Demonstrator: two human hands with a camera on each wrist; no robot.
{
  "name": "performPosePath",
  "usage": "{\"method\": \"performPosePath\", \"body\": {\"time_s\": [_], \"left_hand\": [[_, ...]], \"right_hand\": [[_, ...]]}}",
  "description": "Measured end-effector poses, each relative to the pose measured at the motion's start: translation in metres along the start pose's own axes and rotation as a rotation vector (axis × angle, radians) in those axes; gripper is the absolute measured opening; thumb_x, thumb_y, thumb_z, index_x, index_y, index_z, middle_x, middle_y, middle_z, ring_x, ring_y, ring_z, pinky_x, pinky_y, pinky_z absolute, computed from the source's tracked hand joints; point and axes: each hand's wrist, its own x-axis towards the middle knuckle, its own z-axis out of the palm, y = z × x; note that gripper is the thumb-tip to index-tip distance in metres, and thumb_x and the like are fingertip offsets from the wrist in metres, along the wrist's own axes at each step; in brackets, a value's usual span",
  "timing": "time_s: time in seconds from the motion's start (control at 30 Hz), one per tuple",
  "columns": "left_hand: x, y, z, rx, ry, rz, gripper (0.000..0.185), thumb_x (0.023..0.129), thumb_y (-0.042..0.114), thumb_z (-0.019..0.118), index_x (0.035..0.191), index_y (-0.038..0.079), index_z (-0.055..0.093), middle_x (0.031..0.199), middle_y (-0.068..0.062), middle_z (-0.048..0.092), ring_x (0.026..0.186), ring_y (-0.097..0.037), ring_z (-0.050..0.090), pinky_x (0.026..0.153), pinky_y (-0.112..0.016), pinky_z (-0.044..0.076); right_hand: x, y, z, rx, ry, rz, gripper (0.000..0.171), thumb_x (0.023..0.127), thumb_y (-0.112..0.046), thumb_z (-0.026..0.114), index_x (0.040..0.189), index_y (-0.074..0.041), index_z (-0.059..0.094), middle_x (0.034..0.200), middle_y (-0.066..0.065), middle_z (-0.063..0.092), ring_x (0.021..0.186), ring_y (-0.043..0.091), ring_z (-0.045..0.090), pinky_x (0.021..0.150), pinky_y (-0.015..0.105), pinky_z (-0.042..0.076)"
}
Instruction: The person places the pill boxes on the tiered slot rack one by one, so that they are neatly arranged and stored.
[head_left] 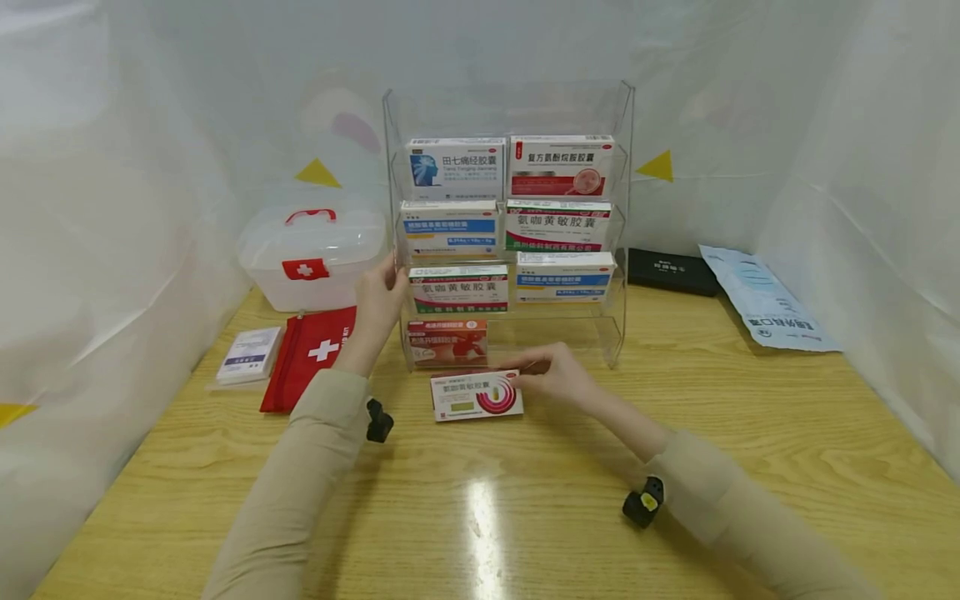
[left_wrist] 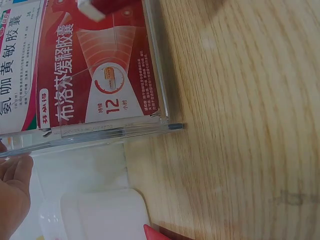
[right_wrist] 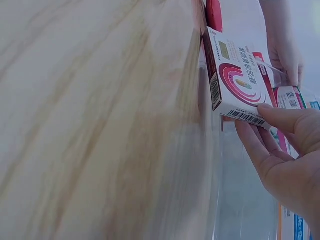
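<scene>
My right hand (head_left: 555,377) pinches one end of a white medicine box (head_left: 474,397) with a pink ring design, thumb on its face and fingers behind. In the head view this box is in front of the bottom tier of a clear acrylic display rack (head_left: 555,333). A red medicine box (head_left: 447,342) stands at the left of that tier. My left hand (head_left: 381,302) grips the rack's left side panel, about level with the third tier. The left wrist view shows the curled fingers (left_wrist: 19,172) at the panel's edge, beside the red box.
Paired medicine boxes fill the upper tiers, among them a blue-and-white box (head_left: 457,169). Left of the rack are a lidded plastic case (head_left: 315,250), a red first-aid pouch (head_left: 307,358) and a small white pack (head_left: 251,356). Rightward lie a black case (head_left: 670,272) and a blue mask packet (head_left: 765,300).
</scene>
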Motion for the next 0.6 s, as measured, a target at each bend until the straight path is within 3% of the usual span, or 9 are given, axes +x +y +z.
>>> {"method": "performPosePath", "body": {"time_s": [0.1,0.3,0.53,0.6], "left_hand": [[0.0,0.0,0.0,-0.009,-0.005,-0.002,0.042,0.094,0.008,0.048,0.136,0.009,0.05,0.122,-0.017,0.062,0.095,-0.026,0.065,0.083,-0.039,0.056],[0.001,-0.003,0.0,-0.022,-0.012,-0.005,0.043,0.094,0.008,0.047,0.137,0.01,0.048,0.125,-0.017,0.06,0.101,-0.028,0.065,0.085,-0.038,0.056],[0.002,-0.003,0.0,-0.03,-0.015,-0.01,0.043,0.094,0.007,0.049,0.137,0.009,0.049,0.125,-0.018,0.06,0.104,-0.028,0.065,0.086,-0.038,0.055],[0.002,-0.003,0.0,-0.03,-0.016,-0.012,0.043,0.094,0.007,0.049,0.137,0.009,0.049,0.125,-0.018,0.06,0.104,-0.029,0.065,0.087,-0.038,0.055]], "right_hand": [[-0.006,-0.001,-0.01,-0.011,0.033,0.051,0.027,0.082,-0.004,0.069,0.108,0.004,0.068,0.103,0.023,0.069,0.085,0.024,0.07,0.07,0.022,0.056],[-0.018,-0.003,-0.032,-0.023,0.093,0.108,0.028,0.082,-0.006,0.07,0.108,0.004,0.069,0.103,0.023,0.069,0.082,0.009,0.068,0.072,0.028,0.058],[-0.029,-0.005,-0.058,-0.014,0.126,0.178,0.03,0.085,-0.009,0.067,0.113,0.001,0.067,0.115,0.022,0.066,0.086,0.001,0.064,0.077,0.029,0.057],[-0.032,-0.006,-0.066,-0.025,0.14,0.19,0.031,0.085,-0.011,0.067,0.114,0.001,0.067,0.117,0.022,0.065,0.084,-0.001,0.063,0.074,0.026,0.056]]}}
